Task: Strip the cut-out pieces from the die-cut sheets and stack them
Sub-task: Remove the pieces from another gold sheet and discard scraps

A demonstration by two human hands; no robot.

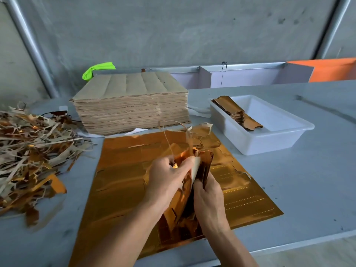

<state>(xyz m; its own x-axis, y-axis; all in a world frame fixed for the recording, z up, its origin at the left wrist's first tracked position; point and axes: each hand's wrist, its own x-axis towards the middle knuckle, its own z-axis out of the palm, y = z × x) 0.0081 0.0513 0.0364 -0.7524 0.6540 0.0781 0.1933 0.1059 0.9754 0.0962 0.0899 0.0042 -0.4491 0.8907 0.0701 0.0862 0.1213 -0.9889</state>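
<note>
My left hand (165, 176) and right hand (209, 195) both grip a bundle of cut-out pieces (202, 168), held on edge above the gold die-cut sheet (123, 182) lying on the counter (308, 180). Thin waste strips (173, 135), somewhat blurred, seem to trail from the bundle. Beyond the sheet sits the tall sheet stack (131, 105); to its right, a white tub (269, 135) holds stacked pieces (237, 112); to its left, a scrap pile (30, 151).

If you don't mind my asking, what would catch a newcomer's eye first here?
Probably the shiny gold foil sheet lying flat mid-table, with both hands, left and right, gripping a bundle of gold cut-out pieces above it. Next, the tall stack of brown sheets behind and the tangled scrap strips at left.
</note>
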